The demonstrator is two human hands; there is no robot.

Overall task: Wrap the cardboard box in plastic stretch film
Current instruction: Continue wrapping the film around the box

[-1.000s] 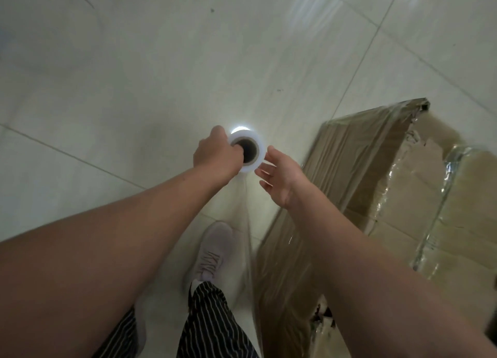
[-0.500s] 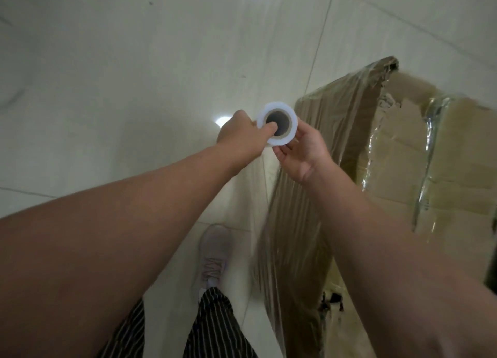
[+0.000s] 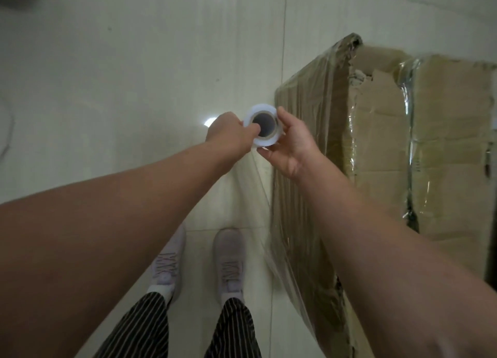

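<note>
floor: pale glossy tiles [image 3: 107, 89] | glare spot [image 3: 207, 121] on tile | grey sneakers [image 3: 228, 263] side by side | black-white striped trousers [image 3: 139, 328]

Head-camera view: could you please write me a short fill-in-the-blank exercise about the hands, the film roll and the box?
1. The left hand and right hand hold the film roll above the pale ____ floor.
2. The cardboard box stands to the person's ____.
3. The trousers are dark with thin white ____.
Missing words: tiled; right; stripes.
</note>
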